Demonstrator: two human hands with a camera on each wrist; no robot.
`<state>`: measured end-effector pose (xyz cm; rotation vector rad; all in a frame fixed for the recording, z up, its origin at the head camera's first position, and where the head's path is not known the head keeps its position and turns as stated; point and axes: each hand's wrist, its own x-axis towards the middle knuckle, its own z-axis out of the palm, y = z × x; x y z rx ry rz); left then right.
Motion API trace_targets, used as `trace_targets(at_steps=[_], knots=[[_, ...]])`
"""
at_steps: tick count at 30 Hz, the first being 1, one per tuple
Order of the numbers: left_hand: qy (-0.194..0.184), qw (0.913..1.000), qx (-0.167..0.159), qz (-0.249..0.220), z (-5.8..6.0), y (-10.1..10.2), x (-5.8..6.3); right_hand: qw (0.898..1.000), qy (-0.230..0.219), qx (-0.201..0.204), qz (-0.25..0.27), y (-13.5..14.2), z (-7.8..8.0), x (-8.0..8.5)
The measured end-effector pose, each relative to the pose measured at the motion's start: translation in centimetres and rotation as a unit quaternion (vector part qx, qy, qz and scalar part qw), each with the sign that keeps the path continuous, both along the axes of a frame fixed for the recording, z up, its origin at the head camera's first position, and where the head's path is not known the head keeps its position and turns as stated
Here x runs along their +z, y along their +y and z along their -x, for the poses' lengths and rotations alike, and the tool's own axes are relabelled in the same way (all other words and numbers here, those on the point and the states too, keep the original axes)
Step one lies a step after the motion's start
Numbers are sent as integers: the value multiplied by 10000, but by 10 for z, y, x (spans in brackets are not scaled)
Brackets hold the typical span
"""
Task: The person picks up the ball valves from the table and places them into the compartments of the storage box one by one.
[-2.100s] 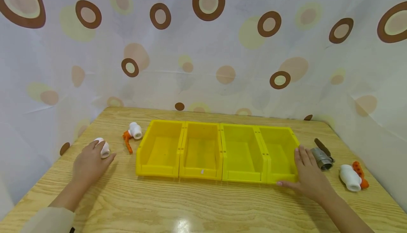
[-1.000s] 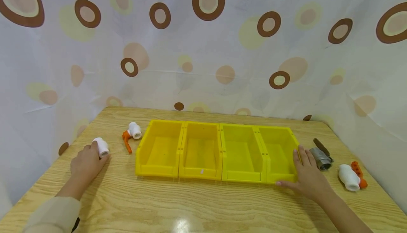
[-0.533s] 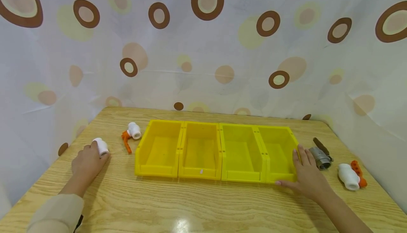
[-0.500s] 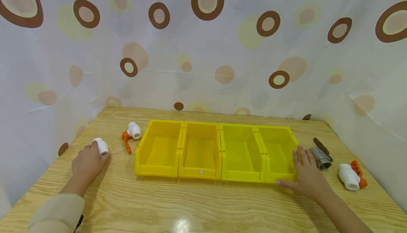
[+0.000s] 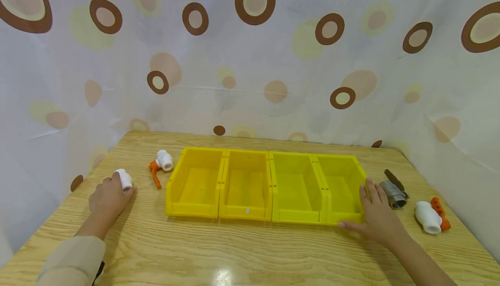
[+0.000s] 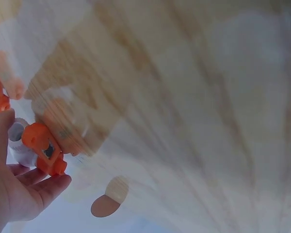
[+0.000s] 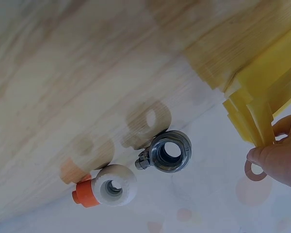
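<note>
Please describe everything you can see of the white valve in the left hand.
The white valve looks plastic, with a rounded body, an open round end and an orange handle bearing a dark patch. It appears to rest on the wooden table, left of the yellow bins, with the left hand gripping it.

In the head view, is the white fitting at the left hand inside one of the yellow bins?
No, the left hand grips the white fitting to the left of the yellow bins, outside them all.
</note>
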<state>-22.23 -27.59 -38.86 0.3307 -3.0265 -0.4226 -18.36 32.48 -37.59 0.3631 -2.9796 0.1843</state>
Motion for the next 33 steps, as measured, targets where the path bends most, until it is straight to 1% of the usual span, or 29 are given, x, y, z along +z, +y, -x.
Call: trace_targets(at_steps=[10, 15, 22, 29, 33], knots=[[181, 9995, -258, -98, -5, -6, 2, 9999, -130, -62, 53, -2, -1, 2], [312, 9990, -306, -113, -6, -6, 1, 9999, -107, -26, 92, -2, -1, 3], [368, 9984, -399, -184, -7, -7, 0, 9999, -92, 2, 112, -2, -1, 2], [195, 9984, -458, -278, -7, -13, 0, 10000, 29, 17, -25, -1, 0, 0], [117, 9982, -471, -362, -6, -18, 0, 10000, -27, 4, -32, -1, 0, 1]])
